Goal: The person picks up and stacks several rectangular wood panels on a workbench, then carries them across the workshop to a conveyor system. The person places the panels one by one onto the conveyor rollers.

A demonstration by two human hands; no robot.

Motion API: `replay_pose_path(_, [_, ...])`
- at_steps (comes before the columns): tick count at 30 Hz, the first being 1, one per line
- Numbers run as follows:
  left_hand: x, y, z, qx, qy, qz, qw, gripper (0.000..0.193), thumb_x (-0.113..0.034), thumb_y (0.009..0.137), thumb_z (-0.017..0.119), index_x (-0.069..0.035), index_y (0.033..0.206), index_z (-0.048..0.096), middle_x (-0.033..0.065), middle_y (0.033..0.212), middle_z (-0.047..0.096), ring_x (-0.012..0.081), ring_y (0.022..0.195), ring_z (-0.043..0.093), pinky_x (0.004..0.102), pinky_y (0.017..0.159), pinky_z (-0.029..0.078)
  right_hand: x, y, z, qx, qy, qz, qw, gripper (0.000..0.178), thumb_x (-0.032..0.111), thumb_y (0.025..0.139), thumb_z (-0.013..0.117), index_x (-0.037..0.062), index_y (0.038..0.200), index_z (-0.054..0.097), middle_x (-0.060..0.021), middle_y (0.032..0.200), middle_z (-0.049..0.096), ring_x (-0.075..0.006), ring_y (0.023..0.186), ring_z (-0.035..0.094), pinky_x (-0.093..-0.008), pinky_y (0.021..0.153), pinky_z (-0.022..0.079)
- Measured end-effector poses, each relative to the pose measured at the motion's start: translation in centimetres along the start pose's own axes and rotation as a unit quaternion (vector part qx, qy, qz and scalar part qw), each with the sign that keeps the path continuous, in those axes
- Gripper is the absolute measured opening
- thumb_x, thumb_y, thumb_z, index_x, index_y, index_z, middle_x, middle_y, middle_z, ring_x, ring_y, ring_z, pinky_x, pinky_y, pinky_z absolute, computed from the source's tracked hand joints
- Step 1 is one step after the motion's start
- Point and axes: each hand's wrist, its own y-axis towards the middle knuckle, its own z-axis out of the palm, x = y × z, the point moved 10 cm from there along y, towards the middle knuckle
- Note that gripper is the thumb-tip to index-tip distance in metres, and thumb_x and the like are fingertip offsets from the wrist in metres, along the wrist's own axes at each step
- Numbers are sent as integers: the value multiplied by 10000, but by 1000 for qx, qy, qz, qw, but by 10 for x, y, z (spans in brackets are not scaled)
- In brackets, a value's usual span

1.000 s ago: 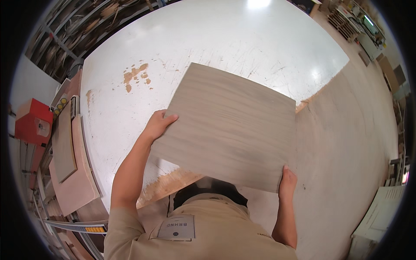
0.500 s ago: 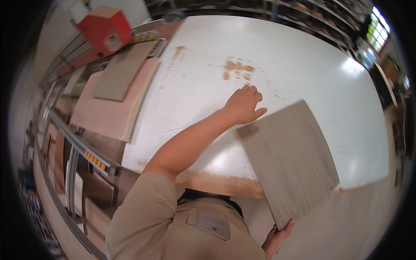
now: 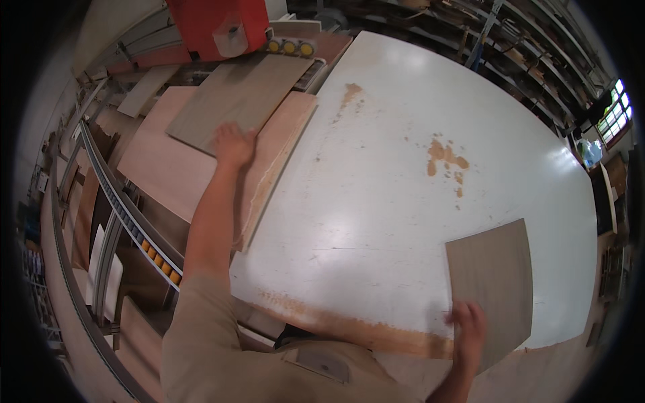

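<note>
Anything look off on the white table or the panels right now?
The white table has worn, brownish patches: two on its surface and a chipped strip along the near edge. The grey panel under the right hand lies askew, its corner overhanging that edge. The left hand rests on another grey panel.

A flat, square, grey-brown wood-grain panel [image 3: 494, 285] lies on the white tabletop at the lower right of the frame, its near edge overhanging the table's rim, while a second, rectangular grey-brown wood-grain board [image 3: 238, 97] rests flat on a pinkish plywood sheet at the upper left.
</note>
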Motion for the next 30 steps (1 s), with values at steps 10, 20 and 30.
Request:
replay_pose_path(10, [-106, -121, -18, 92, -86, 218, 968, 782, -502, 963, 452, 72, 1466, 280, 292, 1544, 218, 406, 1460, 162, 508, 1184, 130, 74, 241, 440, 319, 437, 92, 836, 500, 271, 980, 568, -33, 1351, 429, -180, 1324, 539, -272, 1234, 524, -421, 1035, 445])
replay_pose_path(20, [-60, -125, -14, 54, -381, 131, 914, 552, -203, 900, 621, 36, 1368, 448, 221, 1475, 378, 367, 1364, 371, 444, 1111, 318, 34, 212, 381, 187, 543, 72, 816, 313, 74, 829, 597, -61, 1112, 588, -183, 1048, 657, -334, 1003, 642, -466, 930, 523])
replay_pose_path(30, [-159, -112, -39, 423, -573, 118, 692, 466, -333, 986, 546, -12, 1323, 537, 157, 1305, 566, 236, 1220, 525, 329, 1030, 394, -16, 24, 89, -13, 577, -15, 817, 328, 77, 831, 591, -11, 1142, 531, -133, 1021, 647, -236, 894, 662, -384, 778, 568])
